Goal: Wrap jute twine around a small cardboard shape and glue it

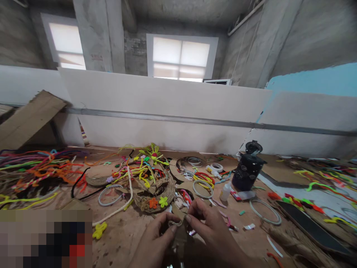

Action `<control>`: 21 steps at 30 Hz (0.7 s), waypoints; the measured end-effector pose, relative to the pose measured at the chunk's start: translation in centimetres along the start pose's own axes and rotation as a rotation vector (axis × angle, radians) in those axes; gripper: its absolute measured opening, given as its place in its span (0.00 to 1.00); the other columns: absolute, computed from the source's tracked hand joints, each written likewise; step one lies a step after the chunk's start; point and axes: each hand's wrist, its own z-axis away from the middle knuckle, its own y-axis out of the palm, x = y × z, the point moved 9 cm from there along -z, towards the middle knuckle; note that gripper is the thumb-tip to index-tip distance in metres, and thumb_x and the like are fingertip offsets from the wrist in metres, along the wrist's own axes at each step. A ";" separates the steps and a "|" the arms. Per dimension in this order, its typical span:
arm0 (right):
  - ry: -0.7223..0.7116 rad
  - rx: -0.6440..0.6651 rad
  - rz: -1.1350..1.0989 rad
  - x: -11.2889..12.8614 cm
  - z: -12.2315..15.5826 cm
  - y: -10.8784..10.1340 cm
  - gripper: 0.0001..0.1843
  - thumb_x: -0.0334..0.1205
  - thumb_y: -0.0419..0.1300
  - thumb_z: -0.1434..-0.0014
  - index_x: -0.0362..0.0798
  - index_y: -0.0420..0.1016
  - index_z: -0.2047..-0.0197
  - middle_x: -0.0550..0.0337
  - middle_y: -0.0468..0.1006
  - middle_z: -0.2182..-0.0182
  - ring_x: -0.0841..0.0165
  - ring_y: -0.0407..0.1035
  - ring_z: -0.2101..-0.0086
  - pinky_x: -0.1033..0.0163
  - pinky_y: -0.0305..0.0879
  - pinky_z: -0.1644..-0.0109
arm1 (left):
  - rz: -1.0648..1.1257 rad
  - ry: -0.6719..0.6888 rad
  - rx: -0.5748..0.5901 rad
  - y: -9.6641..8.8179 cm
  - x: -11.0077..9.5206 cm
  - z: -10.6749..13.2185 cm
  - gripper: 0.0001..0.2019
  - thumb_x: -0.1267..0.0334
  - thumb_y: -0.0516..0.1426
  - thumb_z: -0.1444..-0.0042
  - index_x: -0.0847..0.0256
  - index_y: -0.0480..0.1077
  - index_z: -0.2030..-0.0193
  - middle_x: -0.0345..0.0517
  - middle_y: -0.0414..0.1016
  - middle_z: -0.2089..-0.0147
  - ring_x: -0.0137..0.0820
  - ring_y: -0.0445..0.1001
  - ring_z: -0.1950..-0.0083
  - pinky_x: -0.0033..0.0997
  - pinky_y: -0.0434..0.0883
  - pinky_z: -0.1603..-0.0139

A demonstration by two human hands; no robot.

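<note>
At the bottom middle, my left hand [157, 238] pinches a small loop of pale cord [174, 223] between thumb and fingertips. Close beside it, my right hand [208, 225] has thumb and forefinger pressed together; what sits in that pinch is too small to make out. Just beyond both hands lies a twine-wrapped ring [164, 191] with an orange flower [153, 203] and a yellow-green flower [163, 201] on its front. A small white bottle [225, 192] stands upright past my right hand. Between my wrists, the area is dark and unclear.
Colourful pipe cleaners [50, 169] are heaped at the left. A dark lidded bottle [248, 171] stands at the right back. Pale rings [265, 212], a yellow flower [99, 230] and a black phone-like slab [312, 225] lie around. White panels [167, 93] border the table's far side.
</note>
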 end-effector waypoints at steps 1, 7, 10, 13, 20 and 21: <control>0.002 0.000 -0.002 0.0 0.0 0.0 0.08 0.43 0.58 0.38 0.49 0.68 0.66 0.63 0.72 0.72 0.66 0.67 0.68 0.63 0.59 0.65 | -0.045 0.006 0.001 0.0 -0.2 0.1 0.13 0.55 0.65 0.51 0.60 0.78 0.61 0.43 0.77 0.70 0.33 0.73 0.70 0.29 0.68 0.67; -0.007 0.013 0.038 0.9 0.1 0.1 0.07 0.42 0.57 0.39 0.49 0.68 0.67 0.63 0.71 0.72 0.66 0.64 0.69 0.63 0.57 0.65 | -0.390 0.175 -0.070 0.0 -4.0 1.4 0.11 0.68 0.58 0.50 0.57 0.84 0.66 0.46 0.84 0.65 0.40 0.76 0.60 0.32 0.68 0.58; -0.028 0.008 0.085 1.3 0.3 0.1 0.06 0.40 0.57 0.39 0.49 0.68 0.67 0.62 0.72 0.72 0.66 0.65 0.68 0.63 0.57 0.65 | -0.444 0.194 -0.102 0.1 -4.9 1.8 0.10 0.66 0.59 0.49 0.57 0.84 0.66 0.47 0.85 0.65 0.42 0.77 0.60 0.34 0.69 0.56; -0.041 0.006 0.110 1.6 0.5 0.2 0.05 0.37 0.57 0.40 0.49 0.69 0.68 0.62 0.73 0.71 0.66 0.66 0.68 0.63 0.57 0.64 | -0.456 0.156 -0.069 0.5 -4.7 1.9 0.09 0.63 0.60 0.47 0.59 0.83 0.66 0.49 0.85 0.64 0.42 0.78 0.60 0.34 0.69 0.56; -0.061 0.024 0.122 2.0 0.7 0.6 0.05 0.37 0.58 0.40 0.49 0.68 0.69 0.63 0.74 0.72 0.67 0.66 0.68 0.65 0.56 0.65 | -0.507 0.135 -0.040 0.7 -4.4 1.7 0.08 0.64 0.59 0.47 0.61 0.81 0.68 0.45 0.82 0.68 0.38 0.76 0.63 0.31 0.67 0.61; -0.063 0.025 0.123 2.1 0.7 0.6 0.06 0.38 0.58 0.40 0.49 0.68 0.69 0.63 0.74 0.72 0.67 0.66 0.68 0.65 0.56 0.65 | -0.513 0.131 -0.035 0.6 -4.3 1.6 0.08 0.65 0.59 0.47 0.61 0.81 0.68 0.45 0.82 0.68 0.38 0.76 0.63 0.31 0.67 0.60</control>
